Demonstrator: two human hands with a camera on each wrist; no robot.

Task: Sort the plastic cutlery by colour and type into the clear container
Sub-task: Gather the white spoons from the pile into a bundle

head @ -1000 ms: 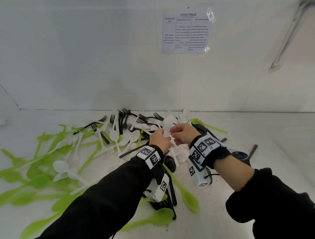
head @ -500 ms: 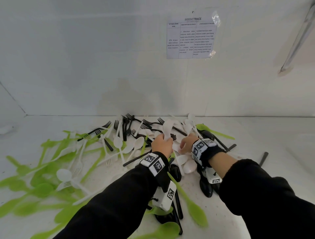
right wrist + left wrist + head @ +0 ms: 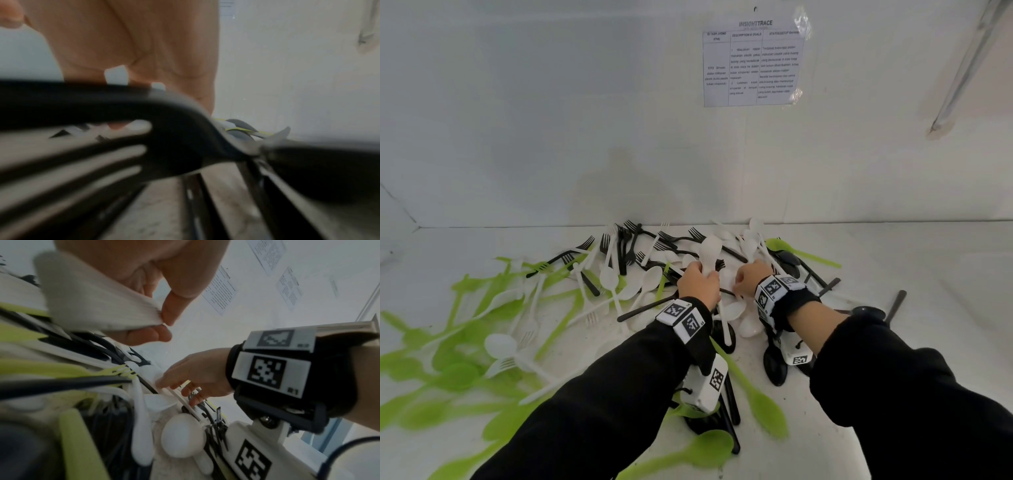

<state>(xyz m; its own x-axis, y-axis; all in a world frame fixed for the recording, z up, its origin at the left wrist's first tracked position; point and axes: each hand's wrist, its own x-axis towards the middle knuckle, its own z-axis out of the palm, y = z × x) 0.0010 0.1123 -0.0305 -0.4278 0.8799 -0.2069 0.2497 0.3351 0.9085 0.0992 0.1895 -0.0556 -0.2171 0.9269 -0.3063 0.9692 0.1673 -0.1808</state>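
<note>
Her left hand (image 3: 700, 282) grips a stack of white spoons (image 3: 709, 251) just above the heap of cutlery (image 3: 619, 274), handles in the fist, bowls pointing up and away toward the wall. Beside it, the right hand (image 3: 748, 277) reaches into the pile with fingers (image 3: 164, 382) loosely spread, touching white handles.

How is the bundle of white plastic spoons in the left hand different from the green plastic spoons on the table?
The bundle of white plastic spoons is gathered, with bowls up, gripped by the left hand. The green plastic spoons lie scattered flat on the white table, untouched. Both are spoons.
</note>
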